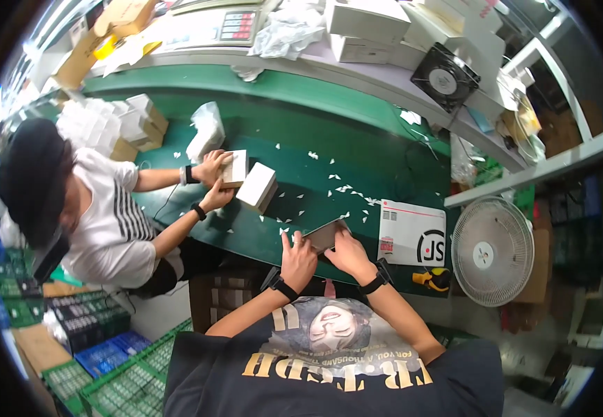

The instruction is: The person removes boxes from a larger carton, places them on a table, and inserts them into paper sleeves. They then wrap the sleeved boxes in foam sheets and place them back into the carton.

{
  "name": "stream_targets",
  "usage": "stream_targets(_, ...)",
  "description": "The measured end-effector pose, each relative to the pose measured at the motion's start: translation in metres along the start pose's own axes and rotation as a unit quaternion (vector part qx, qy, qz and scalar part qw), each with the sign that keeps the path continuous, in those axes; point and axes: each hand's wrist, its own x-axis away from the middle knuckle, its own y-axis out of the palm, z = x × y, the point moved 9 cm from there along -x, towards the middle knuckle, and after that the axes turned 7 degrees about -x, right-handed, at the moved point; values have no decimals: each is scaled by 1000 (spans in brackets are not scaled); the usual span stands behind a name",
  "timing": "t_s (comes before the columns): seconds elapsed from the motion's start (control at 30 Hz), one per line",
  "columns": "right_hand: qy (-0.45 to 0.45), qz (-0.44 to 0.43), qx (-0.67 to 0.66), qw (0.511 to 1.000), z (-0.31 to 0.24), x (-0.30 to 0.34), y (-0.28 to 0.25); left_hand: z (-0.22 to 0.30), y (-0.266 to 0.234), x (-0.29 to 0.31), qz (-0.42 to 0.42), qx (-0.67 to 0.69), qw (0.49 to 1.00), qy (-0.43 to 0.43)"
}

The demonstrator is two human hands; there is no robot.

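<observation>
My left hand (pixel 297 264) and my right hand (pixel 351 253) are over the near edge of the green table, gripping a small flat grey rectangular piece (pixel 325 236) from either side. The fingers of my right hand bend over its right edge; those of my left hand press at its left corner. Whether it is a box or a loose panel I cannot tell. Small white paper scraps (pixel 343 188) lie beyond my hands. A white box (pixel 258 187) stands to the left, near the small box (pixel 235 169) that a co-worker holds in both hands.
On the right are a white printed carton (pixel 413 233), a yellow-and-black tape measure (pixel 431 279) and a standing fan (pixel 493 251). Stacked white boxes (pixel 117 125) and a plastic-wrapped bundle (pixel 206 132) sit at the left. A shelf (pixel 301 61) runs along the back. Green crates (pixel 127 382) fill the floor at lower left.
</observation>
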Motion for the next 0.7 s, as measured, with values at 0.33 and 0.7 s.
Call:
stream_targets(0.33, 9, -44, -58, 997, 1, 10, -14, 25, 12, 14, -7, -79, 995, -57)
stream_targets(0.7, -71, 45, -109, 990, 8, 31, -45, 31, -28, 35, 185, 107, 949, -233)
